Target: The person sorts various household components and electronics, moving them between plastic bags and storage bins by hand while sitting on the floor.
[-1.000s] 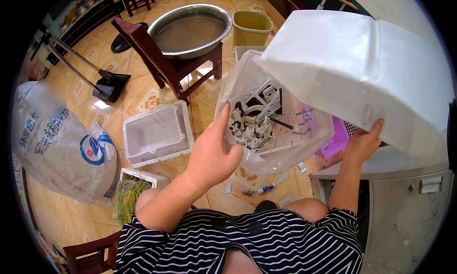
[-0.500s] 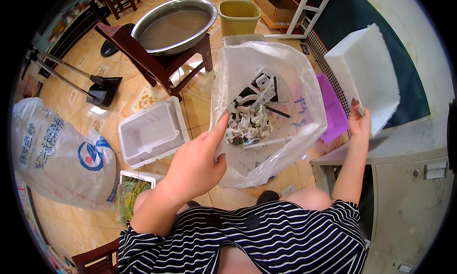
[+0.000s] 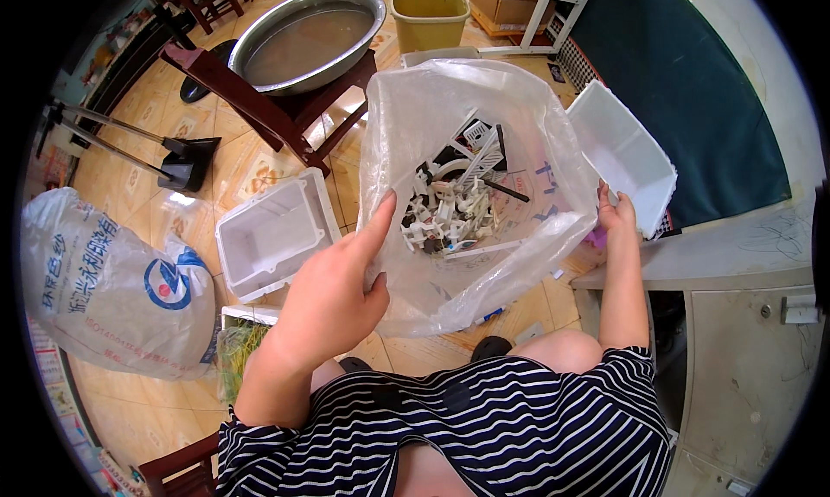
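Note:
A clear plastic bag (image 3: pixel 553 125) stands wide-mouthed in front of me, with a heap of white and black plastic parts (image 3: pixel 454 207) inside. My left hand (image 3: pixel 333 294) grips the bag's left rim, its index finger stretched along the plastic; its other fingers are mostly hidden. Out to the right, my right hand (image 3: pixel 616 213) holds the near edge of a white foam box (image 3: pixel 627 147). The box is tilted, its hollow side toward me, close beside the bag. Only a bit of the purple plastic container (image 3: pixel 596 236) shows below it.
A metal basin (image 3: pixel 378 30) of cloudy water sits on a wooden chair (image 3: pixel 259 117), near a yellow bin (image 3: pixel 430 35). An off-white plastic box (image 3: pixel 277 233), a stuffed printed sack (image 3: pixel 121 298) and a dustpan (image 3: pixel 190 164) are on the left. A grey cabinet (image 3: pixel 743 350) is at right.
My right hand has brought the white box down and leftward toward the bag, covering most of the purple container. My left hand and the bag rim have shifted slightly left in the picture.

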The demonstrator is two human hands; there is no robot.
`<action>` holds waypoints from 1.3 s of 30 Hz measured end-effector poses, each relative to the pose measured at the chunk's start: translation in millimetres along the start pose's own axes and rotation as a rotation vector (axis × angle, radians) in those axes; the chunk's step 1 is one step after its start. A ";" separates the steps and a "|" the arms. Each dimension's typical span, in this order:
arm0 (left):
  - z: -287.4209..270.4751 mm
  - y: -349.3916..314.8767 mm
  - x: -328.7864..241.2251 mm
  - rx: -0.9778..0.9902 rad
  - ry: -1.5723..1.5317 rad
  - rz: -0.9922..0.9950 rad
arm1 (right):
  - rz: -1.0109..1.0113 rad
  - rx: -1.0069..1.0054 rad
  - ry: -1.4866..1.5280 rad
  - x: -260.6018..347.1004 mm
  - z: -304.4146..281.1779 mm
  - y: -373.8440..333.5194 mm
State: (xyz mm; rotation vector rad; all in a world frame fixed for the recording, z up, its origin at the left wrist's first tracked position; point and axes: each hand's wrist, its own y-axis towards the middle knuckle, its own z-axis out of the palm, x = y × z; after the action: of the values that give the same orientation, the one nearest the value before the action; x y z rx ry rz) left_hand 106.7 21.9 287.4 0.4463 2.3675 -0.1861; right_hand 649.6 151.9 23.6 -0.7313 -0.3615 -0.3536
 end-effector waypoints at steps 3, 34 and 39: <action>1.6 -0.2 -0.8 -0.002 -0.001 0.001 | -0.083 -0.045 -0.056 -10.4 -3.5 6.0; -107.3 -25.5 63.3 -0.481 -0.256 -0.310 | -0.105 0.259 -0.048 -30.9 20.5 21.5; -104.3 -26.5 56.8 -0.455 -0.240 -0.366 | -0.526 0.618 -1.651 -155.0 57.0 28.2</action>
State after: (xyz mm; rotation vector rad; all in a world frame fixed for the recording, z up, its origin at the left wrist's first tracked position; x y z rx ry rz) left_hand -7.4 38.9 326.3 -0.2163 2.1463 0.1278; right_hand 514.2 239.8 -21.2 -0.1355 -2.1412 -0.0237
